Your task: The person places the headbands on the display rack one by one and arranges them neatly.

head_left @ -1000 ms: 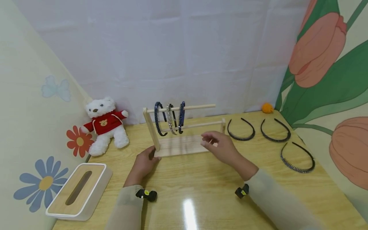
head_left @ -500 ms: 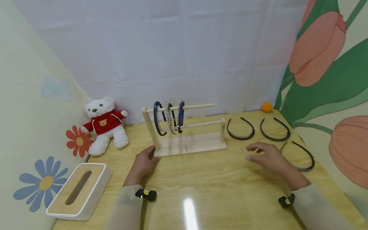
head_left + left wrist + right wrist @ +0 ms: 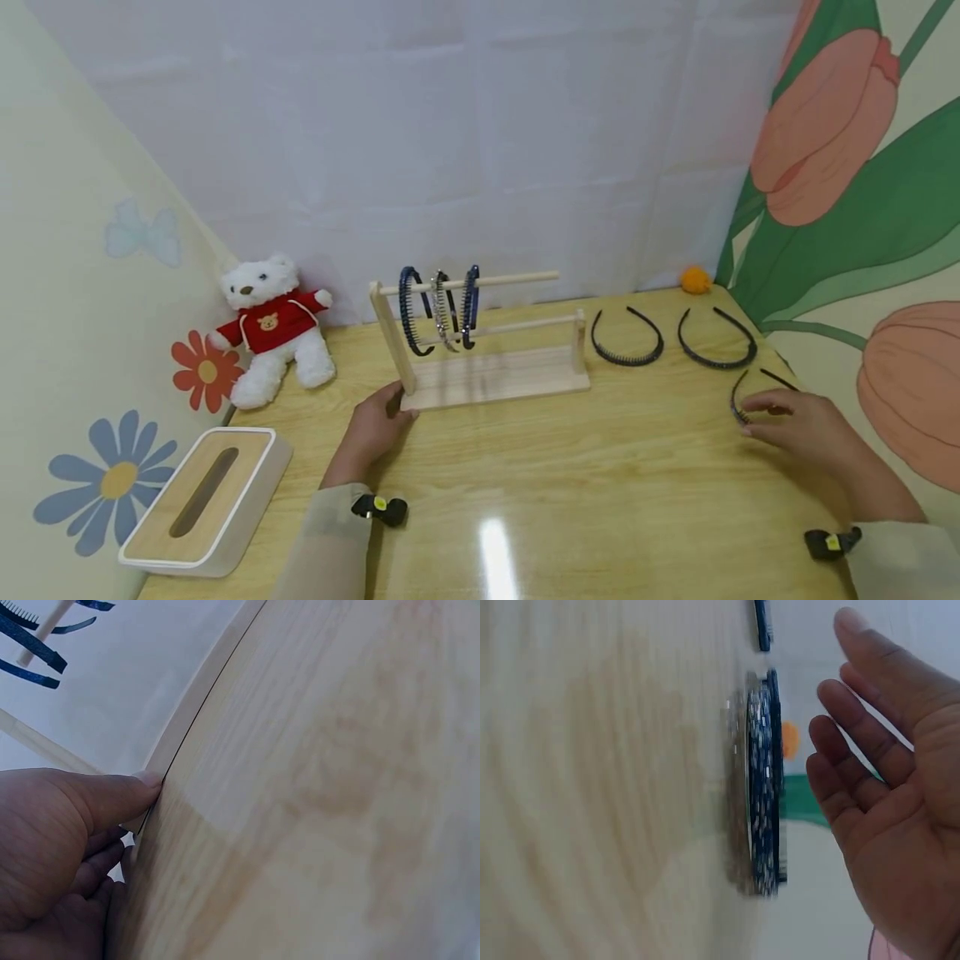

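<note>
A wooden headband rack point(image 3: 498, 379) stands mid-table, with three dark, studded headbands point(image 3: 407, 312) hanging on its upper rod. My left hand point(image 3: 377, 427) holds the left front corner of the rack's base; in the left wrist view the thumb point(image 3: 124, 799) presses on the base's edge, and the other fingers are partly hidden. At the right, my right hand point(image 3: 813, 429) is over a toothed headband point(image 3: 738, 407) lying on the table and covers much of it. The right wrist view shows that glittery band apart from the right fingers point(image 3: 847, 761), which are loosely bent and hold nothing.
Two more headbands, one nearer point(image 3: 628, 360) and one further right point(image 3: 717, 362), lie right of the rack. A white bear point(image 3: 277, 325) and a tissue box point(image 3: 202, 500) stand at the left. An orange ball-like thing point(image 3: 695, 281) sits at the back right corner.
My right hand has moved from the rack's right end rightwards across the table to the nearest loose headband. My left hand has stayed at the rack's base.
</note>
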Tool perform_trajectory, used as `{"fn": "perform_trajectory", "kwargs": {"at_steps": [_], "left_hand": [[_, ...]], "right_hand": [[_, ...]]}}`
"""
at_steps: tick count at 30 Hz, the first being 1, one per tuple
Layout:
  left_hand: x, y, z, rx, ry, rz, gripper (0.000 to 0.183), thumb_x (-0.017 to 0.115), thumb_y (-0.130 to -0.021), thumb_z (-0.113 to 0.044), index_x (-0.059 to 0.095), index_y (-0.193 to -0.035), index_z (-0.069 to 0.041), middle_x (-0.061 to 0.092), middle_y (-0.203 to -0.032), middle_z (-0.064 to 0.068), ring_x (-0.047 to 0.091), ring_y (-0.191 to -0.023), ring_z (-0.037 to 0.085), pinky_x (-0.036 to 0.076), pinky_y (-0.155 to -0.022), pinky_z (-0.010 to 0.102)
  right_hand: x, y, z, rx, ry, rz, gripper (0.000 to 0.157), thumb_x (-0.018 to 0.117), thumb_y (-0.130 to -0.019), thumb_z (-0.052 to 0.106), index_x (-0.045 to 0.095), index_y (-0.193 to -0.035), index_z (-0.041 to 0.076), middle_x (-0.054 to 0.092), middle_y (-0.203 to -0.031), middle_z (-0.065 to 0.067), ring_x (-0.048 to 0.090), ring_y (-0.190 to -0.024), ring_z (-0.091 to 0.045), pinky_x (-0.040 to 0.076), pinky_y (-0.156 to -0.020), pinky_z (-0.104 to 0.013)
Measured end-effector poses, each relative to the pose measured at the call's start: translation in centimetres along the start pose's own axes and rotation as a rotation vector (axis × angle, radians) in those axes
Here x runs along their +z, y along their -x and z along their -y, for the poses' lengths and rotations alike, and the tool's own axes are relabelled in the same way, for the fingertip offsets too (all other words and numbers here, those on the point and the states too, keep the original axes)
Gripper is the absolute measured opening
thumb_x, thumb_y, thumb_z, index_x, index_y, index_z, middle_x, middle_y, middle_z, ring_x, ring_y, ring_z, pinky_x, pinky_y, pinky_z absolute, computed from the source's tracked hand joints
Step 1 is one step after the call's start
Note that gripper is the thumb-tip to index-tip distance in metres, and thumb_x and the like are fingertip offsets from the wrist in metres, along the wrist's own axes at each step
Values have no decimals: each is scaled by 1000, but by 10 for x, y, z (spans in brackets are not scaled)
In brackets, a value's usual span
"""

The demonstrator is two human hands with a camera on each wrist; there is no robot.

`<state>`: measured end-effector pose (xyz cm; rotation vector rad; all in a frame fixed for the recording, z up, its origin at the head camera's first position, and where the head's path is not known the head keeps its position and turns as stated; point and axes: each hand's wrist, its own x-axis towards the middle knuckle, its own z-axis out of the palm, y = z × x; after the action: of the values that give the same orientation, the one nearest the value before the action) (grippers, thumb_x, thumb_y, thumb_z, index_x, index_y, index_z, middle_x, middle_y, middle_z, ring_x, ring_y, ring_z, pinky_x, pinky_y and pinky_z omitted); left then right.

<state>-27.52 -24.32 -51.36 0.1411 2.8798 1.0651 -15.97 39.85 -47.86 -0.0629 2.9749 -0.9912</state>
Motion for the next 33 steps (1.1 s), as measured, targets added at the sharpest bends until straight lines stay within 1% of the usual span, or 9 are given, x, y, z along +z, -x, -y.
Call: {"fn": "perform_trajectory", "kwargs": {"at_steps": [3, 7, 16, 19, 21, 25, 28, 32, 33], "left_hand": [[0, 0, 0, 5, 0, -3, 66, 72, -108, -23, 46, -165, -4, 50, -165, 27, 42, -156, 49, 35, -129, 65], [-2, -1, 0, 15, -2, -19, 64, 71, -107, -21, 48, -165, -4, 52, -164, 27, 43, -156, 49, 35, -129, 64], [-3, -3, 1, 18, -6, -23, 64, 71, -108, -20, 47, -164, -4, 52, -163, 27, 44, -155, 49, 35, -129, 64], [-2, -3, 1, 20, -9, -23, 64, 71, -107, -20, 47, -164, -3, 52, -163, 27, 44, -155, 50, 35, -129, 64], [-1, -3, 2, 24, -12, -22, 64, 71, -107, -20, 47, -164, -3, 52, -163, 28, 44, -154, 50, 36, -129, 64], [0, -2, 1, 21, -10, -17, 64, 71, -108, -20, 47, -165, -3, 51, -163, 27, 43, -155, 49, 35, -129, 64], [0, -2, 0, 16, -5, -17, 64, 70, -108, -20, 47, -165, -3, 51, -164, 27, 43, -156, 49, 34, -130, 64], [1, -1, 1, 16, -3, -18, 64, 70, -108, -19, 47, -165, -3, 51, -163, 28, 43, -155, 50, 35, -129, 64], [1, -1, 1, 18, -3, -19, 64, 70, -108, -19, 47, -165, -2, 51, -163, 28, 44, -155, 50, 35, -129, 64]], "right_hand": [[-8, 7, -14, 25, 24, 13, 56, 85, -96, 42, 75, -136, 4, 66, -144, -31, 57, -132, -58, 61, -93, -58], [-14, 14, -28, 25, 79, -8, 59, 88, -94, 41, 73, -135, 1, 62, -145, -37, 50, -135, -64, 50, -101, -75], [-18, 23, -38, 50, 77, -31, 48, 91, -90, 22, 74, -128, -3, 68, -136, -34, 53, -132, -63, 44, -103, -77], [-18, 22, -41, 38, 102, -14, 42, 90, -90, 17, 76, -125, -1, 70, -133, -33, 57, -129, -61, 50, -102, -72], [-19, 22, -42, 23, 133, -5, 35, 90, -90, 16, 79, -120, 2, 74, -127, -29, 65, -123, -55, 57, -99, -59], [-18, 20, -43, -29, 189, 14, 21, 90, -88, 14, 84, -108, 13, 81, -111, -11, 73, -103, -15, 58, -82, -29], [-14, 20, -37, -47, 190, 50, 19, 90, -88, 12, 84, -106, 17, 82, -109, -5, 73, -103, -15, 58, -84, -30], [-4, 16, -24, -93, 190, 97, 17, 88, -88, 8, 85, -103, 15, 82, -105, -3, 75, -103, -33, 60, -85, -37], [-1, 15, -20, -107, 194, 101, 16, 88, -88, 8, 85, -102, 16, 82, -104, -1, 76, -101, -28, 60, -83, -34]]}}
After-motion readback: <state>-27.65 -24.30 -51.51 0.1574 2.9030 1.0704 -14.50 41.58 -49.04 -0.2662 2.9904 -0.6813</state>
